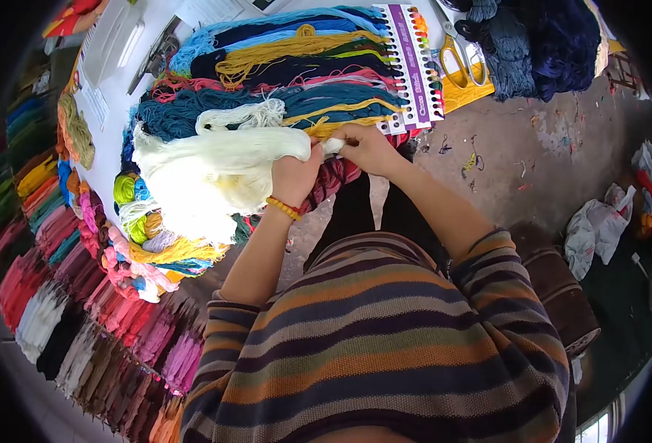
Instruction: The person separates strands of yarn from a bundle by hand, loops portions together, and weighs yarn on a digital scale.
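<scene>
A thick hank of white embroidery thread [215, 162] lies over the near edge of the table, its loose ends spread to the left. My left hand [296, 171], with a yellow bead bracelet at the wrist, is closed around the hank's right end. Close beside it, the fingers of my right hand [363, 148] pinch the short white tip that sticks out. Just beyond my hands is a punched thread card [413, 70] with a purple strip, with colored skeins looped through its holes. Some teal, yellow and white strands run under and behind the white hank.
Yellow-handled scissors [455, 63] rest right of the card, by dark blue yarn bundles [573, 48]. Colored skeins [137, 244] hang off the table's left edge. Racks of sorted thread [82, 295] fill the left side. White plastic bags [599, 225] lie on the floor at right.
</scene>
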Demonstrator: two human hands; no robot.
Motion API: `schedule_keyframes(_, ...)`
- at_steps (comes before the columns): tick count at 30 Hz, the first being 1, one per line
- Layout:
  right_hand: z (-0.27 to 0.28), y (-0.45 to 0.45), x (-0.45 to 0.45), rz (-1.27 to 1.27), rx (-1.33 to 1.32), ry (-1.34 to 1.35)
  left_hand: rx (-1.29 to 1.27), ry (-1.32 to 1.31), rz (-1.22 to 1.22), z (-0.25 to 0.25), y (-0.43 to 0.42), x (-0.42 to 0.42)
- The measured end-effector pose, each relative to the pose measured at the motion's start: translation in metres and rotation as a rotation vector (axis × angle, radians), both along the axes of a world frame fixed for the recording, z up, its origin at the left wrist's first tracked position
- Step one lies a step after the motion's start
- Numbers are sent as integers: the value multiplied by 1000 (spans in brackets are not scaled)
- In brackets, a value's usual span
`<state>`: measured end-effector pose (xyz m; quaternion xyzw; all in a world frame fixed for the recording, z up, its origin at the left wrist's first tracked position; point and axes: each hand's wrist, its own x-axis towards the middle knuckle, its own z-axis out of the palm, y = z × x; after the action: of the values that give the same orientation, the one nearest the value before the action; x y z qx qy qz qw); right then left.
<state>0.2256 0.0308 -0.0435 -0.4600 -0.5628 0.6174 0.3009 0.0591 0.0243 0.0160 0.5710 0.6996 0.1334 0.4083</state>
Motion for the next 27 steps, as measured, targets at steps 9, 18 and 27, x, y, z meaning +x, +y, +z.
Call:
schedule_keyframes(9, -13, -6, -6, -383, -4, -77, -242, -225, 211, -25, 5, -5)
schedule_keyframes(18, -19, -1, 11, -116, -272, 3, -356, 29, -28, -53, 7, -25)
schedule_keyframes(27, -23, -23, -5, -274, 157, -355, -163, 364, -129, -27, 6, -39)
